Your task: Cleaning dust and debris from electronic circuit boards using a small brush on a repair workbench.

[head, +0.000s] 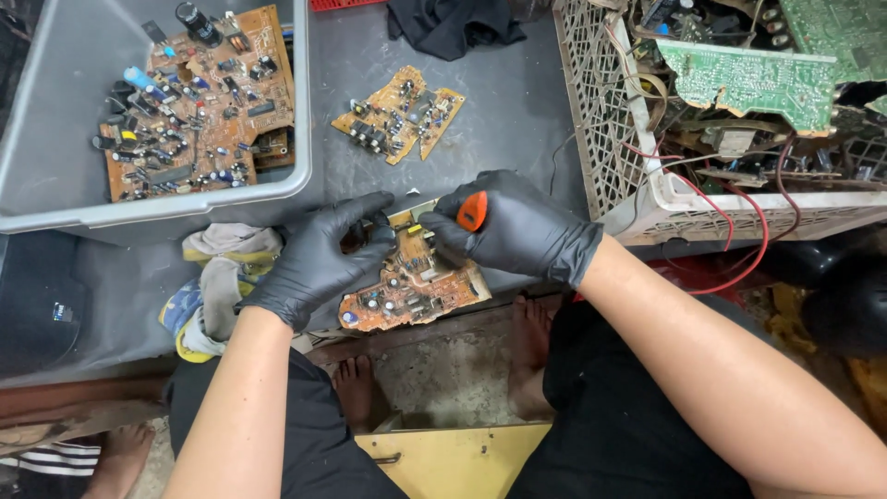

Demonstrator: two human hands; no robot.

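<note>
Board (413,282) gripped by gloved left hand (319,254); right hand (517,226) closed round orange-handled tool (472,211). Grey bin (55,199) holds boards; white crate (601,111) holds boards, wires.

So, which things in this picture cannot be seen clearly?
- Tool, head view: only its orange handle shows; the right hand hides the tip.
- Board: its top edge is covered by both hands, left hand included.
- Gray bin: cut off by the top and left edges.
- White basket: cut off at the top and right; tangled wires hide its lower contents.
- Board parts: too small to identify.
</note>
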